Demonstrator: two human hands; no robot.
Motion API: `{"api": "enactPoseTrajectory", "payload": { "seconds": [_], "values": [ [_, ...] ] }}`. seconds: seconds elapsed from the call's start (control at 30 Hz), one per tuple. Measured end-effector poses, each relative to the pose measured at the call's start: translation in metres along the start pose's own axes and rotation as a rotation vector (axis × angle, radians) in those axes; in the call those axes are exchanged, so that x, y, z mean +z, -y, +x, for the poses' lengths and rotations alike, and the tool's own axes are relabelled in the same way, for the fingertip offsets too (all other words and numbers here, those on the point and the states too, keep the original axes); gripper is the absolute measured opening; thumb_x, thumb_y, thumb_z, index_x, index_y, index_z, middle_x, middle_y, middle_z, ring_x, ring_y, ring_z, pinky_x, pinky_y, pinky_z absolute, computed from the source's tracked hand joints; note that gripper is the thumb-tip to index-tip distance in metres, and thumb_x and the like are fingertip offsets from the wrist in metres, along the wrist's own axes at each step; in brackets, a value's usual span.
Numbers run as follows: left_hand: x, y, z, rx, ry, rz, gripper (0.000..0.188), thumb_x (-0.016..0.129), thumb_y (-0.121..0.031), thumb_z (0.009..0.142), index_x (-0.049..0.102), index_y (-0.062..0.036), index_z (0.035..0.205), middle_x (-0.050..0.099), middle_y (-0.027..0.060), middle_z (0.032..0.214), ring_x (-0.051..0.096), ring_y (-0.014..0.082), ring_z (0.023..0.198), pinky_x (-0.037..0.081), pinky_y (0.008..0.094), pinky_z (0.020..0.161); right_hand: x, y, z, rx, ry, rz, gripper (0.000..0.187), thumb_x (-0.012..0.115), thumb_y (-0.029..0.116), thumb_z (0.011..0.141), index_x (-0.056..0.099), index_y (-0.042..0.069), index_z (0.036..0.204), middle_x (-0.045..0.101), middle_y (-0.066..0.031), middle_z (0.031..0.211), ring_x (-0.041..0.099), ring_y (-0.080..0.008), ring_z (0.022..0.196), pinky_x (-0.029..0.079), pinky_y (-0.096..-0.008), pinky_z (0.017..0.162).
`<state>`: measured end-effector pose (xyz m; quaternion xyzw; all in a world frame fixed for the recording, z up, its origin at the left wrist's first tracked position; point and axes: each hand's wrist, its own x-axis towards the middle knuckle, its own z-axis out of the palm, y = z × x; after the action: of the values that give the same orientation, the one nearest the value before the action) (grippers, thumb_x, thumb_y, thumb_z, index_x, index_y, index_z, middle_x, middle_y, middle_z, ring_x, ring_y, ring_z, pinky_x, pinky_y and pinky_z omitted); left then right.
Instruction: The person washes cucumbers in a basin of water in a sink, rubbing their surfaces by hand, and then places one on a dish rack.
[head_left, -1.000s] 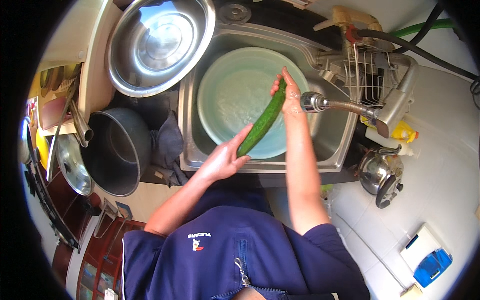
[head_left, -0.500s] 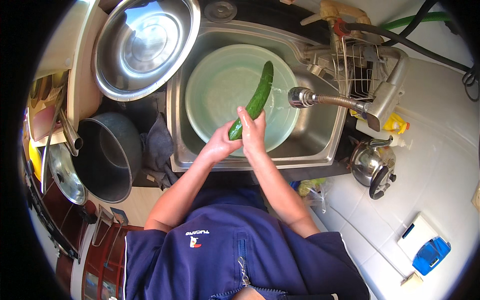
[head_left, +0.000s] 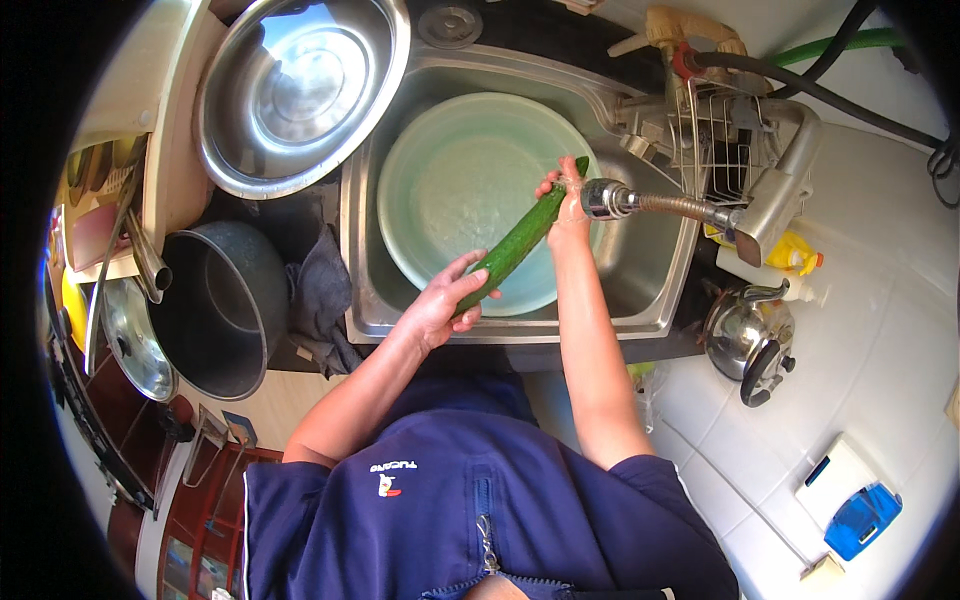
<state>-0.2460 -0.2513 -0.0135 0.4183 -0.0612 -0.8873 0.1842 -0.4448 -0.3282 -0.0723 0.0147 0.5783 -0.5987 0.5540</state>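
The right hand (head_left: 568,200) had moved since half a second before: then it was closed low on the cucumber (head_left: 518,240), close to the left hand; now it was at the far upper end of it, just under the head of the faucet (head_left: 610,198). The left hand (head_left: 445,300) stayed at the lower end, fingers wrapped around it. So both hands were closed on the cucumber, 1 at each end, and it lay slanted over the pale green basin (head_left: 450,190) that stood in the steel sink (head_left: 650,290). I judged that the washing was in the middle: the hand had slid along the length, which looked like rubbing the skin, and the upper tip was now brought to the spout.

Some things were hard to see. Whether water was running from the faucet could not be told. The upper tip of the cucumber was mostly covered by the right fingers. The water level in the basin was unclear, only a faint shine showed. At the left rim, the big steel bowl (head_left: 300,90) and the dark pot (head_left: 220,310) were bent by the lens.
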Motion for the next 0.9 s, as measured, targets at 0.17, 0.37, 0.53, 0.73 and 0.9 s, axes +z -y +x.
{"api": "enactPoseTrajectory", "payload": {
  "seconds": [0.17,0.37,0.53,0.73,0.9],
  "values": [
    [-0.003,0.014,0.019,0.319,-0.038,0.545,0.059,0.053,-0.018,0.086,0.026,-0.0016,0.135,0.053,0.0115,0.093,0.048,0.0101,0.06,0.038,0.0223,0.051,-0.001,-0.07,-0.058,0.075,0.002,-0.336,0.024,0.068,0.017,0.075,0.051,0.003,0.084,0.055,-0.0063,0.065,0.052,-0.0165,0.053,0.042,-0.0277,0.049],
    [0.006,0.022,-0.021,0.33,-0.026,0.892,0.063,0.054,-0.018,0.086,0.021,0.0073,0.133,0.048,0.0261,0.118,0.046,0.0264,0.114,0.034,0.0313,0.095,-0.025,-0.018,0.03,0.099,-0.121,-0.212,0.035,0.056,0.039,0.085,0.046,0.006,0.078,0.048,-0.0052,0.062,0.051,-0.0167,0.051,0.042,-0.029,0.045],
    [-0.006,0.023,-0.002,0.556,-0.153,1.103,0.064,0.055,-0.018,0.083,0.021,0.0066,0.132,0.048,0.0338,0.112,0.05,0.0419,0.106,0.041,0.0391,0.088,0.009,-0.046,-0.028,-0.208,-0.042,-0.417,0.031,0.055,0.033,0.087,0.039,0.006,0.093,0.05,-0.0075,0.076,0.052,-0.017,0.053,0.044,-0.0299,0.044],
    [-0.009,0.028,-0.027,0.451,-0.078,1.041,0.064,0.054,-0.02,0.085,0.021,0.0075,0.132,0.049,0.034,0.107,0.053,0.037,0.101,0.04,0.0394,0.087,0.004,-0.035,0.003,0.074,-0.211,-0.389,0.031,0.05,0.034,0.09,0.046,0.004,0.09,0.05,-0.0069,0.07,0.05,-0.0188,0.047,0.046,-0.0336,0.044],
    [-0.008,0.019,-0.035,0.075,-0.019,0.555,0.061,0.054,-0.018,0.087,0.022,0.0029,0.135,0.051,0.0069,0.077,0.046,0.0127,0.053,0.04,0.027,0.049,-0.015,-0.017,0.026,0.268,0.272,0.101,0.033,0.045,0.037,0.092,0.051,0.005,0.09,0.052,-0.006,0.074,0.055,-0.021,0.069,0.048,-0.0378,0.066]
  ]
}}
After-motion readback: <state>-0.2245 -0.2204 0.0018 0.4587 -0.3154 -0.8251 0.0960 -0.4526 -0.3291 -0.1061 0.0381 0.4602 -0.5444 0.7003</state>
